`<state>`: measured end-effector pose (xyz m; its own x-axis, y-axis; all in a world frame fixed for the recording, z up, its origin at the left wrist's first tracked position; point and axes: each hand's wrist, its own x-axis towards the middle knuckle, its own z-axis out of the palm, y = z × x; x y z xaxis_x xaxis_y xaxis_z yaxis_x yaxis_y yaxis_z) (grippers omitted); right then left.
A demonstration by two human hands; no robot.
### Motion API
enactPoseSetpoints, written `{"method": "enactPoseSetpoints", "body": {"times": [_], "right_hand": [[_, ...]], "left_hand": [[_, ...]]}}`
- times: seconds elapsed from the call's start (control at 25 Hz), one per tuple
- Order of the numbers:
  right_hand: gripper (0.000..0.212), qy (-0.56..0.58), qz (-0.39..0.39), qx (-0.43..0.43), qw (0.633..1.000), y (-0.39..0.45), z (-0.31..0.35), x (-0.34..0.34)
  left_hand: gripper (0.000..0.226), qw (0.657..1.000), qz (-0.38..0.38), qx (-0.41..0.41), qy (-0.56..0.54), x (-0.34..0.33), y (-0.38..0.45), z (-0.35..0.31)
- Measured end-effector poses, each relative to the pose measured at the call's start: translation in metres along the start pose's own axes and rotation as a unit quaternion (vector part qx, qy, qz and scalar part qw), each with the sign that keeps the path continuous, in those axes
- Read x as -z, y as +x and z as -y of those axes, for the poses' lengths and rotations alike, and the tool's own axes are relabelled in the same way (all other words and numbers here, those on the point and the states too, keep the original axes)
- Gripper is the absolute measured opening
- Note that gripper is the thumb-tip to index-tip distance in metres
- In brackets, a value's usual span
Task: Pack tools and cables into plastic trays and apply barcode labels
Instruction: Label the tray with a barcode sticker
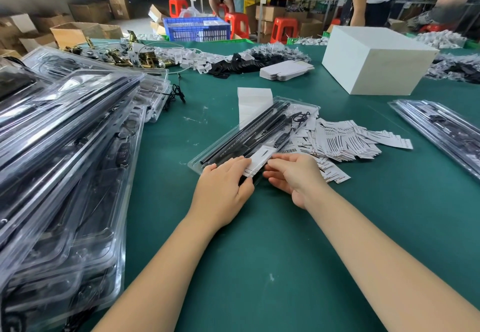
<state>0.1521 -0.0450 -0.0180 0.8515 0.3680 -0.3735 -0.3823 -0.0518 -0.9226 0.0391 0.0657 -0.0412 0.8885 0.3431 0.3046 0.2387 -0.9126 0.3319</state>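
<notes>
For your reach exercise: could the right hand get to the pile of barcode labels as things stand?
Probably yes: the right hand lies beside the pile of barcode labels, with nothing between them.
</notes>
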Motion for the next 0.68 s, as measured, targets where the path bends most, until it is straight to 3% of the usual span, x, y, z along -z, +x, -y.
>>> {"method": "enactPoseSetpoints", "body": {"times": [0.12,0.28,0.36,0.44,0.48,0.56,0.6,0.68], "right_hand": [[0.003,0.022,0.03,-0.026,0.999,-0.008,-0.001,0.0],[0.006,0.046,0.047,-0.047,0.997,-0.017,0.001,0.002],[0.003,0.015,0.043,-0.014,0.999,-0.02,-0.003,0.001],[0.012,-0.087,0.029,0.07,0.993,-0.025,-0.014,0.001],[0.014,-0.171,0.018,0.141,0.975,-0.026,-0.02,0.003],[0.017,-0.333,0.008,0.292,0.897,-0.03,-0.03,0.008],[0.02,-0.381,0.011,0.339,0.86,-0.031,-0.032,0.011],[0.026,-0.41,0.029,0.373,0.831,-0.03,-0.035,0.015]], "left_hand": [[0.039,1.0,0.003,0.0,0.0,0.0,0.0,0.0],[0.04,1.0,0.002,-0.001,0.001,0.0,-0.001,0.001],[0.04,1.0,-0.002,0.003,-0.004,0.001,-0.001,0.001],[0.042,1.0,-0.006,0.006,-0.008,0.001,0.0,0.0],[0.045,1.0,-0.007,0.009,-0.011,0.001,0.0,0.0],[0.048,1.0,-0.005,0.012,-0.012,0.001,0.001,0.001],[0.049,1.0,-0.004,0.012,-0.01,0.001,0.001,0.002],[0.049,1.0,-0.005,0.015,-0.013,0.001,0.001,0.002]]}}
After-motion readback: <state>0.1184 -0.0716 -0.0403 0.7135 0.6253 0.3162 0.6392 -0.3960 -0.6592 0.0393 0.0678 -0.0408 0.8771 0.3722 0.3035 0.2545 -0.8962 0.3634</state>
